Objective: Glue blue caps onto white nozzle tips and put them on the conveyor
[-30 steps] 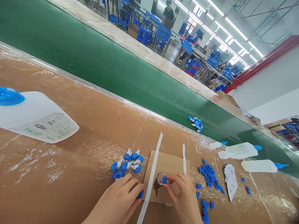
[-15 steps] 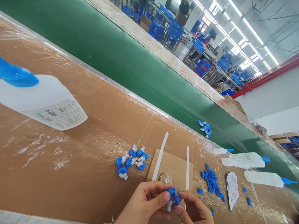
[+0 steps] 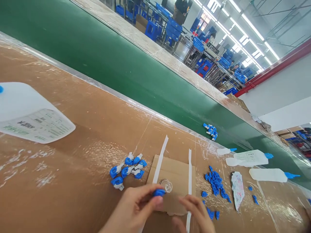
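My left hand (image 3: 139, 205) pinches a small blue plastic part (image 3: 159, 192) between thumb and fingertips. My right hand (image 3: 195, 212), a little blurred, is apart from it with its fingers spread and nothing seen in them. Just behind the blue part, a small clear round cup (image 3: 167, 185) sits on a cardboard sheet (image 3: 178, 168) with white tape strips. To the left lies a group of blue-and-white pieces (image 3: 127, 170). Right of the cardboard is a pile of loose blue parts (image 3: 216, 183), with several more nearer my right hand.
A large white labelled bottle (image 3: 41, 119) lies at the left. Several smaller white bottles with blue tips (image 3: 268, 174) lie at the right, near a stained white scrap (image 3: 237, 191). Beyond the brown table runs a green conveyor belt (image 3: 136, 74) carrying a blue-and-white cluster (image 3: 211, 131).
My hands have parted: the left has moved left with the blue part, and the right has drawn away with its fingers opened. The view has shifted slightly to the right.
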Tool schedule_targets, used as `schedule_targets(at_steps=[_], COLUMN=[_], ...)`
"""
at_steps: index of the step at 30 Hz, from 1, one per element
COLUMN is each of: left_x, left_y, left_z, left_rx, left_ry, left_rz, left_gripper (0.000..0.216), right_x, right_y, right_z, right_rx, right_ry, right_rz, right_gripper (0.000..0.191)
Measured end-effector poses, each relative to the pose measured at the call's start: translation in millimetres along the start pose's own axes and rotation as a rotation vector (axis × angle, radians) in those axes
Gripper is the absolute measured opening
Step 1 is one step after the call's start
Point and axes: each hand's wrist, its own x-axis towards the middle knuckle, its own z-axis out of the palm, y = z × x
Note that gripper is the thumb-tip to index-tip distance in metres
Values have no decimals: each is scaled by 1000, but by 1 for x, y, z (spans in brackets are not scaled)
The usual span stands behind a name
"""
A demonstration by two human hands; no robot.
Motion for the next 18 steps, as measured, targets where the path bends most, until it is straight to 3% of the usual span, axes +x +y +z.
schedule_targets(at_steps=[5,6,9,12,18], left_x=[35,44,65,71,44], left_y=[40,44,44,37,17], left_z=[-71,-83,-106,-110,-112], left_rx=[971,1047,1162,1228,1240], left_ry=[445,493,574,580,599], left_rz=[308,336,340,324,476], left_gripper=[46,52,56,54,56], right_x=[4,4,1,-1,-2], right_y=[84,94,108,106,103], right_z=[-46,-50,-47,-35,-33], right_rx=[-201,-214,-220,-186,-158], right_ry=[-11,-16,-22,-42,-35], right_rz=[312,346,412,425,425], right_gripper=[47,48,42,36,41])
